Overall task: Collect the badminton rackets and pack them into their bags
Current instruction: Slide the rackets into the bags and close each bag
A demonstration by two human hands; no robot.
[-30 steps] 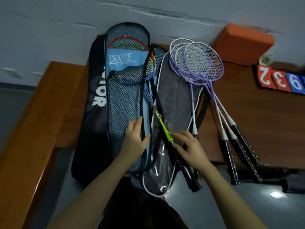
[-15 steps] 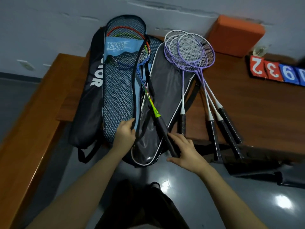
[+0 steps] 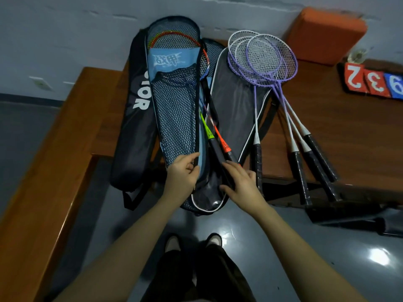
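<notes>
A blue mesh racket bag [image 3: 176, 110] lies on a wooden table, on top of a black bag [image 3: 133, 131] with white letters. Coloured rackets sit with their heads inside the mesh bag; a green and an orange shaft [image 3: 218, 136] stick out of its lower opening. My left hand [image 3: 183, 175] pinches the mesh bag's black edge at the bottom. My right hand [image 3: 242, 182] grips the dark handles of those rackets. A grey bag [image 3: 235, 110] with white piping lies to the right. Several purple rackets [image 3: 268, 59] rest partly on it, handles toward me.
The wooden table [image 3: 340, 138] runs right, with a bench [image 3: 50, 171] at the left. An orange block [image 3: 325, 33] stands at the back right. Red and blue score cards [image 3: 375, 81] lie at the right edge. My feet [image 3: 194, 240] stand on a shiny grey floor.
The rackets have slid further up into the mesh bag; an orange shaft now shows beside the green one. My right hand has closed over the handles. My left hand keeps hold of the bag edge.
</notes>
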